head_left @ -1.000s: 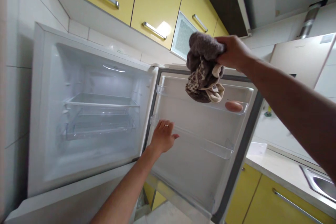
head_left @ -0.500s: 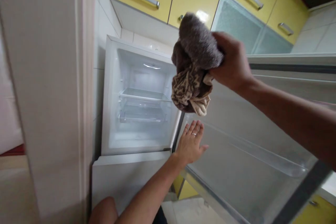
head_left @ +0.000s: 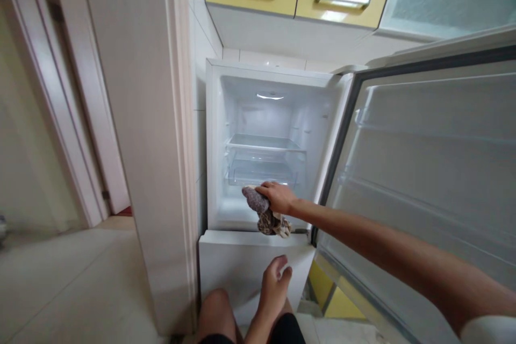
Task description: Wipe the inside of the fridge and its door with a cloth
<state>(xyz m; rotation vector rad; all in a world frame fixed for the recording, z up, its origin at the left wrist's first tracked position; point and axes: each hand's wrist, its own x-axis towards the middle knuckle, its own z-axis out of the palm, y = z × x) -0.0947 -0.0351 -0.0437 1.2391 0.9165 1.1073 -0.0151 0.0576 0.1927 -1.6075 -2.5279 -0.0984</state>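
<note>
A bunched brown cloth (head_left: 258, 200), partly patterned and with paler edges, is gripped in my right hand (head_left: 279, 197). It hangs at the front lower edge of the open refrigerator (head_left: 213, 140); whether it touches the surface I cannot tell. Below it, my left hand (head_left: 276, 286) is held over my lap in front of the lower door (head_left: 229, 263). Its fingers are loosely curled with the thumb apart, and nothing is in them. Inside the refrigerator are a glass shelf (head_left: 262, 142) and a clear drawer (head_left: 258, 174).
The refrigerator door (head_left: 423, 172), with clear door racks, swings wide to the right, under my right arm. A door frame (head_left: 149, 145) stands close on the left. Yellow cabinets (head_left: 258, 2) with metal handles hang above. My knees are near the lower door.
My right hand has carried the cloth down and left, from high by the cabinets to the refrigerator's lower opening. My left hand has drawn back from the door side toward my lap, fingers curling.
</note>
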